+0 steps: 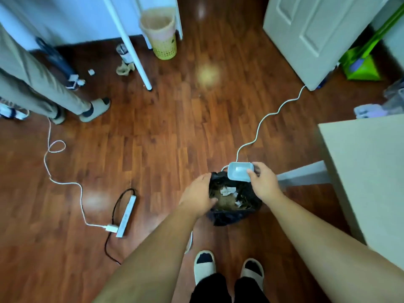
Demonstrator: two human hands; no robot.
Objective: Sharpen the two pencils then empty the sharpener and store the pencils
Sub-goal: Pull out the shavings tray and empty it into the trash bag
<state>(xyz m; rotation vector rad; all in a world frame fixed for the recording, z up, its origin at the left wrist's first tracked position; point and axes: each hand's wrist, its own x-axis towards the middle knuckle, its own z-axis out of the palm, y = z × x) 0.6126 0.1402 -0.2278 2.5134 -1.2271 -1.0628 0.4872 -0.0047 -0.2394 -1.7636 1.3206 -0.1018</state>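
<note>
A black trash bag (231,215) stands open on the wooden floor just ahead of my feet, with crumpled paper and brown scraps inside. My right hand (263,182) grips a pale blue sharpener tray (239,171) by its right edge and holds it over the bag's far rim, its hollow side facing me. My left hand (197,194) holds the bag's left rim, fingers curled on the black plastic. No pencils are in view.
A white table (367,171) stands at the right, one leg near the bag. A white cable (269,119) runs across the floor from behind the tray. A power strip (126,215) lies at the left. Another person's legs (43,90) stand far left. A yellow basket (161,33) is at the back.
</note>
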